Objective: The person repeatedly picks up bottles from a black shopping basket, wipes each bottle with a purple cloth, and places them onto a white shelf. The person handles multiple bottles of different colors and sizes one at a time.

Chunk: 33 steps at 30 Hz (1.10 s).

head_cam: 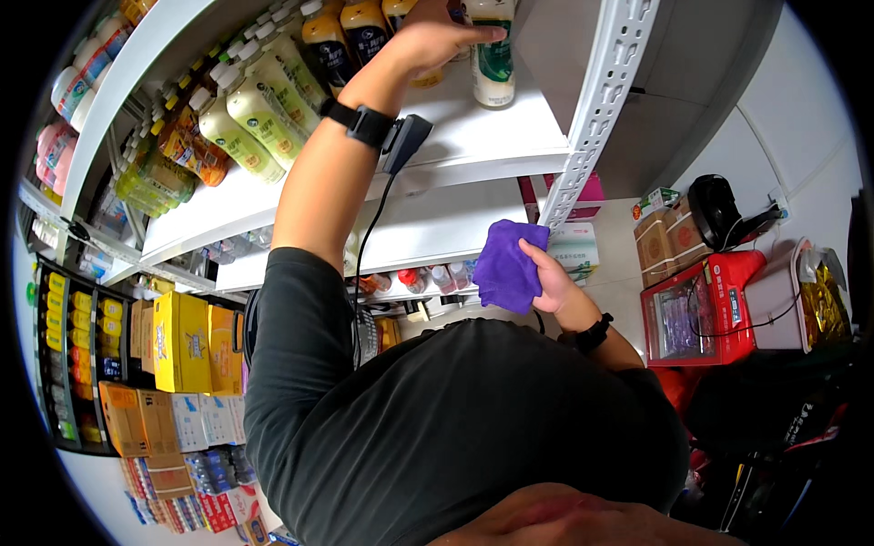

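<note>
My left hand (437,39) reaches over the white upper shelf, among the bottles. Its thumb lies across a bottle with a green label (495,65), which stands near the shelf's right end. The fingers run out past the top of the view, so whether they grip a bottle is hidden. Orange drink bottles with dark labels (331,51) stand just left of that hand. In front of my torso, my right hand (553,280) holds a folded purple cloth (509,266), thumb on top. Pale green bottles (263,119) stand in rows beside my left forearm.
A perforated white metal upright (601,102) bounds the shelf on the right. Below is a lower shelf (437,218). A black cable (369,239) hangs from the device on my left wrist. A red glass-fronted cabinet (703,310) stands right; yellow cartons (181,341) are stacked left.
</note>
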Motion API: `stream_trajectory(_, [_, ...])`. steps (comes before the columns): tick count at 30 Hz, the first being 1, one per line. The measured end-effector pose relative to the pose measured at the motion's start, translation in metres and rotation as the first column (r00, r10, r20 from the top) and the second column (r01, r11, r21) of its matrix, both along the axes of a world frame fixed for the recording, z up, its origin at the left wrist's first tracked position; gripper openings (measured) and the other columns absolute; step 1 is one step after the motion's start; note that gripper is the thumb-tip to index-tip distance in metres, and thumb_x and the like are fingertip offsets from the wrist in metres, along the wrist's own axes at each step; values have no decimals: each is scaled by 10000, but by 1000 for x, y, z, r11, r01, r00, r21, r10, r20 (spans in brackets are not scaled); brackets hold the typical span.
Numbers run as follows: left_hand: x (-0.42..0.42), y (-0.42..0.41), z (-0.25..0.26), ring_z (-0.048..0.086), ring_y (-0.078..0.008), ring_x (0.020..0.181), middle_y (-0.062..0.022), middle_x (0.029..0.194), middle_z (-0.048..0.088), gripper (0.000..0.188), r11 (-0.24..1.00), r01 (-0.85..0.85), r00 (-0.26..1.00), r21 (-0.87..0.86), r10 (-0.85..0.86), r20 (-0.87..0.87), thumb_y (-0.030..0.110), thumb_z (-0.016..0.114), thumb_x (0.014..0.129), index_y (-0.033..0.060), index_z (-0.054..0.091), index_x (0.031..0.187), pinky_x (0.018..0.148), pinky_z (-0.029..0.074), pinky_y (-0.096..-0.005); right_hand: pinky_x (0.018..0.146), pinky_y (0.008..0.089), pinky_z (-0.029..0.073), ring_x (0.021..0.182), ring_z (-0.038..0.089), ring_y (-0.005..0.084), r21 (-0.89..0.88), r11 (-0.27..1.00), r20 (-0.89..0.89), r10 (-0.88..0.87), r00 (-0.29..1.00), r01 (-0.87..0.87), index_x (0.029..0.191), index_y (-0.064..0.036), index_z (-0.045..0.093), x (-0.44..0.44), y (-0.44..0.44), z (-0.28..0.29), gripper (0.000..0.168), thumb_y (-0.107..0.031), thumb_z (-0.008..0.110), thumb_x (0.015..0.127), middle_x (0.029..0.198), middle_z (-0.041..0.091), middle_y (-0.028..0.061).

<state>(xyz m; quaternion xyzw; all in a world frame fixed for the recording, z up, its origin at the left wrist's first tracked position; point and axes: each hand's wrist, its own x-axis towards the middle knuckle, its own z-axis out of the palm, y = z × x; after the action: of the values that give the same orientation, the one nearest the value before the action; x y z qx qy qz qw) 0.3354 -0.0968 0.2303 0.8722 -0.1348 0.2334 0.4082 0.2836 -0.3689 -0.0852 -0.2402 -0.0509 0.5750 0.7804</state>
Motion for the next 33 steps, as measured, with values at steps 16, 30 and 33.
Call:
stream_trajectory(16, [70, 19, -59, 612, -355, 1218, -231, 1332, 591, 1125, 984, -157, 982, -84, 147, -117, 318, 933, 732, -7, 232, 1550, 1014, 540, -397, 1098, 469, 469, 1225, 628, 292, 38, 999, -46, -15, 999, 17, 1392, -53, 534, 3, -9, -11, 446, -332, 533, 1045, 1323, 643, 117])
stream_trajectory(30, [111, 28, -102, 665, -335, 1126, -255, 1244, 627, 781, 957, -273, 951, -96, 253, -177, 118, 878, 794, -83, 395, 1373, 910, 616, -378, 1067, 464, 499, 1183, 656, 287, -6, 1000, -73, 7, 997, -8, 1350, -55, 590, -6, -8, -28, 421, -334, 560, 1036, 1290, 671, 116])
stream_trajectory(33, [111, 28, -99, 669, -327, 1117, -248, 1228, 637, 766, 956, -247, 954, -158, 211, -213, 119, 879, 793, -75, 409, 1366, 890, 622, -377, 1079, 470, 486, 1198, 644, 288, 3, 1000, -76, 1, 997, -1, 1364, -57, 573, -5, -10, -30, 430, -337, 554, 1038, 1301, 660, 116])
